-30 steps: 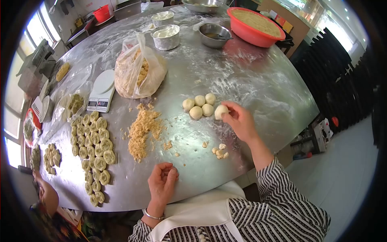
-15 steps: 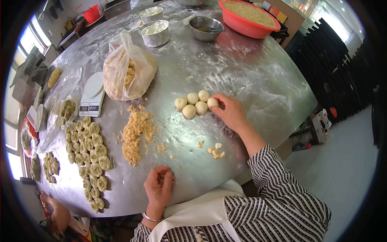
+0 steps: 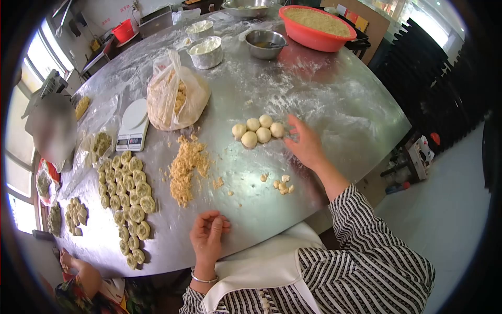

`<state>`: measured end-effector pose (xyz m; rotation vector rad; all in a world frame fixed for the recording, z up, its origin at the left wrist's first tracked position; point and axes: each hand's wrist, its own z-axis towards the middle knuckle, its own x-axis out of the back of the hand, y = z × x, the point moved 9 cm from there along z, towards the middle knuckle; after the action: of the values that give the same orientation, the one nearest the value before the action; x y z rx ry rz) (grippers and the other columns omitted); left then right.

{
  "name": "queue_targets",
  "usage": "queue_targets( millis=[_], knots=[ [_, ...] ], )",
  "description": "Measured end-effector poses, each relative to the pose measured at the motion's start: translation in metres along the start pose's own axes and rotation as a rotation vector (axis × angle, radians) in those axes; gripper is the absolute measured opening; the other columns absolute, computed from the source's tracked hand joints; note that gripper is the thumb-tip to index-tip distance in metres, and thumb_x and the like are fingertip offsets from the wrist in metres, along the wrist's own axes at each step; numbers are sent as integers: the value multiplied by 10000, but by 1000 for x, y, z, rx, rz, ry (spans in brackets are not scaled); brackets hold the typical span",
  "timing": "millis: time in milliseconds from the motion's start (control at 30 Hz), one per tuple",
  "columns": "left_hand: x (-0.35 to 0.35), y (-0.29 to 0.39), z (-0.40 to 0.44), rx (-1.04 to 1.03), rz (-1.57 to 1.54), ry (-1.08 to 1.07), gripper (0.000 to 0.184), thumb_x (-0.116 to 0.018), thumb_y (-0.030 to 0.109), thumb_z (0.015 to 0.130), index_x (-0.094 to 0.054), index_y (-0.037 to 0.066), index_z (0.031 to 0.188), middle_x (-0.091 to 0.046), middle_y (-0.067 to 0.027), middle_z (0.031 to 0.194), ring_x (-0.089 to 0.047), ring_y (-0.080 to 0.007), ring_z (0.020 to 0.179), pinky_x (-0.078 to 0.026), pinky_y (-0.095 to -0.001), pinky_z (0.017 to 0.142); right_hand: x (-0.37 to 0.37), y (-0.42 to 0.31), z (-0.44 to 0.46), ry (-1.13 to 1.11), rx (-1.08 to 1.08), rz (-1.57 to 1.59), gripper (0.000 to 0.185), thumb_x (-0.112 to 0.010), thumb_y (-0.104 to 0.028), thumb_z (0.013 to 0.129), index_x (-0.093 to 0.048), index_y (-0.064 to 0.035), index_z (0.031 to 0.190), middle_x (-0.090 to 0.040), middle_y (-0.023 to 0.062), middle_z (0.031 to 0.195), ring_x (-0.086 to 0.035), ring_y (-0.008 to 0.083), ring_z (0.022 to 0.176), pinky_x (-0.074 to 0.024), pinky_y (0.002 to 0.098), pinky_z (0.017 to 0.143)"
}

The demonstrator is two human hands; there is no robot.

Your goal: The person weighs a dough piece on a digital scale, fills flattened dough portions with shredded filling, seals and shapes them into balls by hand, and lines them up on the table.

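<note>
Several smooth pale dough balls (image 3: 249, 139) sit in a tight cluster on the metal table. Just right of the cluster is my right hand (image 3: 307, 145), its fingers apart and nothing held, a small gap from the nearest ball. My left hand (image 3: 207, 235) rests at the table's near edge with loosely curled fingers and nothing visible in it. Ahead of it lies a heap of crumbly tan filling (image 3: 187, 170). Small dough scraps (image 3: 283, 184) are scattered between my two hands.
Several rows of greenish shaped pieces (image 3: 137, 213) lie left, near another person's arm (image 3: 83, 275). Farther back are a white scale (image 3: 134, 123), a plastic bag of filling (image 3: 175, 102), flour tubs (image 3: 206, 53), a steel bowl (image 3: 265, 44) and a red basin (image 3: 316, 31).
My right hand has let go of the rightmost dough ball and drawn slightly right, its fingers spreading. The left hand's fingers have loosened a little. The view has shifted slightly.
</note>
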<state>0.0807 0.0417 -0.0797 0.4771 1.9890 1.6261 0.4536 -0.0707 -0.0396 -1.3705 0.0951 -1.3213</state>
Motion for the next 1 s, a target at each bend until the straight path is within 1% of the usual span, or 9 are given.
queue_targets(
  millis=[300, 533, 633, 700, 733, 833, 867, 900, 1000],
  knots=[
    [156, 66, -68, -191, 389, 472, 146, -667, 30, 1037, -660, 20, 1183, -700, -41, 972, -656, -95, 775, -519, -221, 655, 25, -23, -62, -157, -54, -89, 298, -763, -111, 902, -751, -47, 1193, -743, 108, 1007, -728, 233, 828, -580, 359, 773],
    [294, 78, -128, -230, 504, 903, 231, -659, 168, 1069, -675, 11, 1238, -681, 10, 983, -573, -46, 753, -403, -201, 596, 9, -40, -59, -180, -6, -93, 251, -731, -112, 925, -747, -56, 1169, -733, 91, 987, -719, 236, 827, -576, 367, 764],
    [339, 59, -138, -150, 604, 930, 355, -671, 212, 1061, -660, -22, 1327, -687, -52, 1132, -603, -88, 901, -479, -237, 706, 26, -46, -35, -62, 13, -79, 232, -720, -104, 924, -744, -58, 1150, -731, 94, 987, -718, 247, 836, -574, 376, 765],
    [378, 41, -143, -191, 798, 935, 432, -669, 183, 1048, -616, -81, 1386, -687, -155, 1259, -640, -248, 1121, -517, -390, 1012, 20, -55, -24, -31, 58, -86, 227, -714, -95, 921, -741, -58, 1144, -730, 100, 996, -716, 255, 843, -570, 381, 770],
    [376, 42, -143, -192, 847, 932, 430, -663, 158, 1044, -607, -95, 1387, -685, -174, 1282, -636, -270, 1178, -508, -411, 1044, 15, -56, -27, -48, 76, -68, 225, -710, -91, 923, -741, -57, 1143, -728, 107, 1006, -713, 260, 853, -568, 381, 773],
    [337, 44, -125, -86, 513, 839, 370, -659, 124, 1040, -634, -97, 1336, -713, -135, 1207, -664, -191, 1111, -558, -334, 939, 1, -60, -53, -216, 68, -101, 233, -702, -33, 940, -730, -20, 1172, -710, 82, 1017, -682, 186, 912, -550, 315, 805],
    [341, 40, -129, 89, 723, 828, 333, -666, 157, 1042, -678, -56, 1298, -733, -98, 1149, -679, -173, 1073, -560, -318, 923, -12, -33, -69, -246, -17, -56, 230, -682, -9, 949, -728, -14, 1175, -701, 70, 1046, -674, 181, 916, -546, 302, 815],
    [362, 24, -138, -62, 742, 930, 310, -665, 195, 1046, -711, -10, 1273, -744, -84, 1118, -694, -174, 958, -558, -293, 852, -10, -37, -77, -271, 48, -110, 230, -668, -1, 974, -725, -17, 1196, -688, 53, 1056, -659, 158, 911, -539, 289, 823],
    [347, 43, -132, 63, 583, 921, 444, -730, 257, 993, -690, -1, 1352, -741, -96, 1091, -670, -122, 841, -552, -286, 662, -11, -12, -91, -275, -29, -60, 235, -653, -13, 1008, -717, -29, 1234, -679, 34, 1078, -645, 132, 920, -533, 278, 830]
  ],
)
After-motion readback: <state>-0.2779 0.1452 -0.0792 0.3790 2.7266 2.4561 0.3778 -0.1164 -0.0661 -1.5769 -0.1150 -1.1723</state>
